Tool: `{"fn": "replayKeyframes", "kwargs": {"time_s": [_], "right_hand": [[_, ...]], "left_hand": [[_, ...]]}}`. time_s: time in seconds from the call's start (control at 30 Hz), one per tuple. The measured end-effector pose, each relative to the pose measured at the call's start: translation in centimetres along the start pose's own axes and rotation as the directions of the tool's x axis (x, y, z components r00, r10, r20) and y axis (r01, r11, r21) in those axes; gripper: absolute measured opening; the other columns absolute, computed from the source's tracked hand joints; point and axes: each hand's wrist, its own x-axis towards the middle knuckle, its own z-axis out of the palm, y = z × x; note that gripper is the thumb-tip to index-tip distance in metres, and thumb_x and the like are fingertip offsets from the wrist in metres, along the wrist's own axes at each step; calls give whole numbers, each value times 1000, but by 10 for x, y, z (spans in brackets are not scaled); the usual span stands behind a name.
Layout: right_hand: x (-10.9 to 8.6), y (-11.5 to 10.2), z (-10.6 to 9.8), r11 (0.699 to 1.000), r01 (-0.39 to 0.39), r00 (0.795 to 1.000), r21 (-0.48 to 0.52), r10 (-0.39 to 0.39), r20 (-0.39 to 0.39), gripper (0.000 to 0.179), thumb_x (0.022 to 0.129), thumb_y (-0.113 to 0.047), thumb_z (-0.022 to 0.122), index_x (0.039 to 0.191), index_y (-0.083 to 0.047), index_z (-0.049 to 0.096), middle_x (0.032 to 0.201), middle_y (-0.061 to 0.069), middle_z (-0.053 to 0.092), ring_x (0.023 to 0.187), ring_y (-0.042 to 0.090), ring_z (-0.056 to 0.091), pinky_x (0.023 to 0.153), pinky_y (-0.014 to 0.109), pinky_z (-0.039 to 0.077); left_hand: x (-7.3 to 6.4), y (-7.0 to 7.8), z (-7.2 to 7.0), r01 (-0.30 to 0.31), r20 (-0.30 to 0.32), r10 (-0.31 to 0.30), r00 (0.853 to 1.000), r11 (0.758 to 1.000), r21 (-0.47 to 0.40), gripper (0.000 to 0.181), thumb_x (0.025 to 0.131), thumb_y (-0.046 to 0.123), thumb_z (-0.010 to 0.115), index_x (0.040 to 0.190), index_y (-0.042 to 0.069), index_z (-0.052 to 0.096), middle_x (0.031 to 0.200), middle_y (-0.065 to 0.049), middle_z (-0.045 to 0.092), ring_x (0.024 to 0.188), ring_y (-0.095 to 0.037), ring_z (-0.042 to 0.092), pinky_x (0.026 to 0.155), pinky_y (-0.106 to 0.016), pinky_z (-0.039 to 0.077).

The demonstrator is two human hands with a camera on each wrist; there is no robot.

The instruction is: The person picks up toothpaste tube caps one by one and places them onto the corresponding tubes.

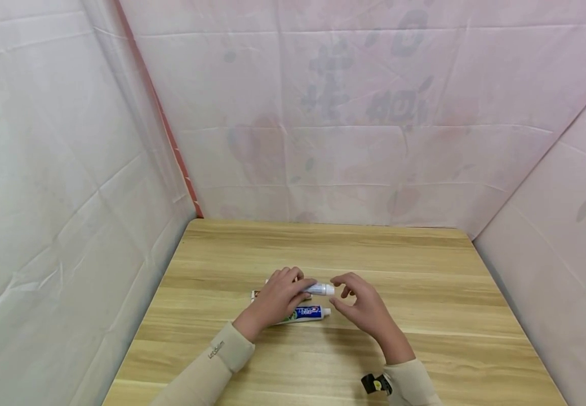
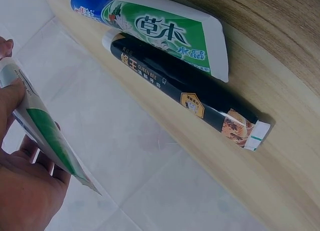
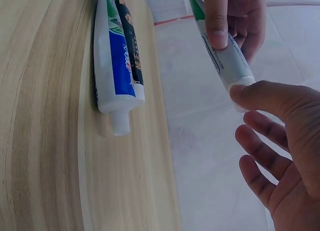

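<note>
My left hand [image 1: 279, 294] grips a white and green toothpaste tube [image 2: 47, 133] above the table, its white cap [image 1: 330, 290] pointing right. Facing that cap is my right hand [image 1: 366, 307], thumb and fingers spread either side of its end. In the right wrist view the right thumb [image 3: 262, 97] overlaps the cap, while the other fingers stay apart. Below the held tube lies a blue, green and white toothpaste tube [image 1: 309, 313]. Beside it rests a black toothpaste tube [image 2: 180, 91], mostly hidden by the left hand in the head view.
The wooden table [image 1: 425, 338] has rounded far corners. Pale printed sheets hang as a back wall [image 1: 343, 158], a left wall [image 1: 54, 197] and a right wall [image 1: 567, 214] close around it.
</note>
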Motion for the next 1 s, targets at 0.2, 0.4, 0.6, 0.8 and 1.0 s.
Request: {"fn": "replayKeyframes", "kwargs": {"time_s": [0.2,0.4,0.6,0.8,1.0], "right_hand": [[1,0,1,1000,-25,1000,-12,25,10,32,83,-16,80,110,-24,66,105,-12,64,78,12,62,73,31,53],[0,2,2,999,-35,999,-14,35,17,24,88,-25,76,110,-27,66,101,-13,63,77,11,60,71,35,53],[-1,1,2,993,-118,992,8,117,42,17,93,-37,67,109,-32,67,99,-19,62,76,6,58,66,29,51],[-1,1,3,984,-176,983,13,175,58,16,98,-43,58,106,-33,68,97,-20,62,77,5,55,65,23,47],[0,2,3,974,-228,971,3,228,73,25,100,-48,50,102,-33,69,94,-19,62,80,7,55,70,26,47]], "left_hand": [[1,-1,-1,-18,-8,18,1000,1000,4,35,101,41,51,133,31,60,105,11,51,87,-8,43,78,-28,38],[1,-1,0,-27,-15,27,1000,1000,1,34,101,41,51,133,31,60,104,10,52,86,-9,43,78,-29,39],[1,-1,0,-30,-20,30,999,1000,-1,34,98,33,60,132,29,61,104,9,52,86,-8,43,77,-28,38],[0,2,-2,-32,-18,32,999,999,-16,34,100,34,57,133,29,61,105,8,53,85,-9,43,77,-28,37],[0,3,-3,-18,5,19,1000,1000,-10,35,102,40,50,133,30,60,107,10,53,87,-9,43,78,-28,37]]}}
